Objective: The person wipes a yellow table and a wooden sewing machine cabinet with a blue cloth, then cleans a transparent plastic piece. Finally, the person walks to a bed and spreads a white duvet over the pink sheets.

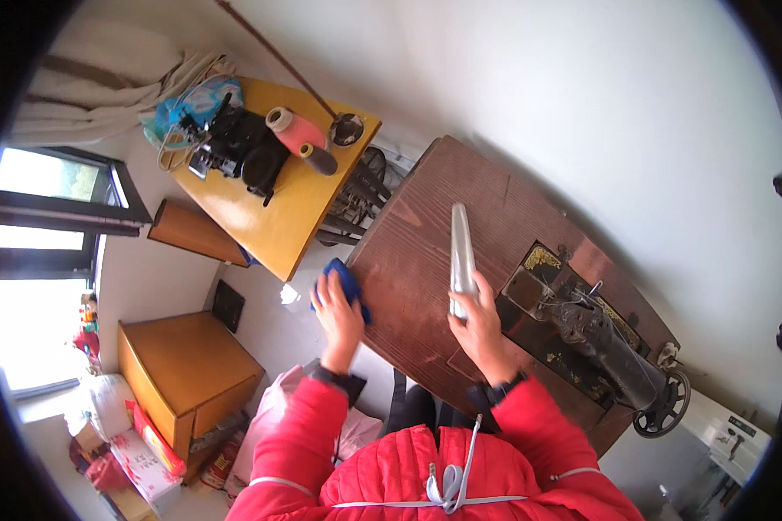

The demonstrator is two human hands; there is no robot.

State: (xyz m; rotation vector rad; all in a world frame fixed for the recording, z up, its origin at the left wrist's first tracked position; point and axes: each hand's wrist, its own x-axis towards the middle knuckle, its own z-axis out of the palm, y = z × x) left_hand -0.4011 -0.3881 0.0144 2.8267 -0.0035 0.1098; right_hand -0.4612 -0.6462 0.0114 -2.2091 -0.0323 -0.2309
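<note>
My left hand (339, 320) has its fingers over a folded blue cloth (347, 280) at the left edge of a reddish-brown wooden sewing machine table (410, 260). In my right hand (479, 329) is a long, narrow, shiny whitish object (461, 244), pointing away from me above the tabletop. Its exact kind is not plain. Right of that hand, an old black sewing machine (599, 345) with gold decoration is set into the table. Its handwheel (661, 404) is at the right end.
A yellow table (280, 221) at the upper left bears another black machine (247, 143), a pink thread cone (296, 130) and a dark thread cone (318, 159). A wooden cabinet (189, 365) stands by the window, near boxes and bags. A white machine (723, 423) is at the lower right.
</note>
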